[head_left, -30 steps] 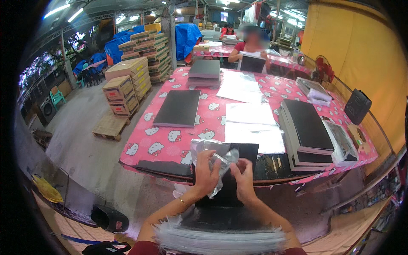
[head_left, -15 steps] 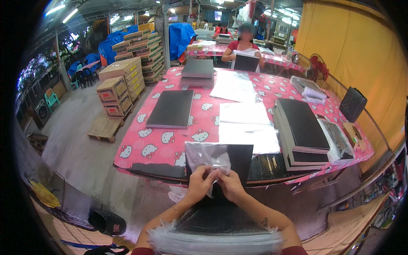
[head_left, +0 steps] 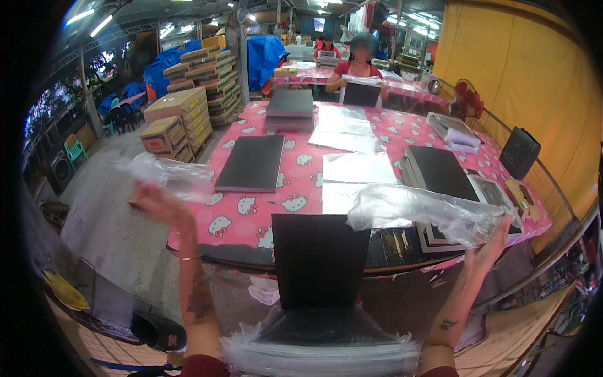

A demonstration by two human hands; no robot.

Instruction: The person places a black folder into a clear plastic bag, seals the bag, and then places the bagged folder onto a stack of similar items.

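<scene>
My right hand (head_left: 492, 244), out at the right, grips one end of a crumpled clear plastic bag (head_left: 421, 210) that streams left over the table. Far to the left, my left hand (head_left: 156, 202) is raised and smeared by motion; its fingers close on another piece of clear plastic (head_left: 173, 176). Between my arms a black flat board (head_left: 320, 257) stands upright against the table's near edge. Below it, close to my body, lies a stack of clear plastic sleeves (head_left: 320, 357) with a dark surface on top.
The pink cartoon-print table (head_left: 220, 223) bears a single black board (head_left: 251, 163), a stack of black boards (head_left: 290, 107), white sheets (head_left: 355, 173) and a thick black stack (head_left: 443, 176). A co-worker (head_left: 358, 69) holds a board across the table. Cartons (head_left: 166, 138) stand left; a red fan (head_left: 468, 97) stands right.
My hands were together, pinching plastic in front of the upright board. They have swung wide apart to both sides, each with plastic trailing, and the board's front is uncovered.
</scene>
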